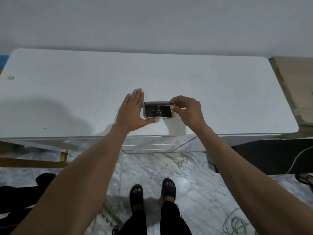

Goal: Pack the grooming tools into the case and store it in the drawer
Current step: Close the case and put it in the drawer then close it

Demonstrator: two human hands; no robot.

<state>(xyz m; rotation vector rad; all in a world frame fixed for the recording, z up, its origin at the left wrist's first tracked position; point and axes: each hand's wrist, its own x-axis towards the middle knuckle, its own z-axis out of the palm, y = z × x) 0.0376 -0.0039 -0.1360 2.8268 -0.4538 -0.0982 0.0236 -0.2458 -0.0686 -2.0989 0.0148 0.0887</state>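
Case [157, 111] lay near front edge of white worktop [220, 92], abt mid-width, lid part raised, metal tools seen inside. L hand [133, 111] held flat, fingers straight, pressed to case's left end, thumb along front side. Lid's right corner pinched by R hand [186, 110]. Worktop bare twd both ends & back edge. Drawer fronts [152, 146] seen below front edge.
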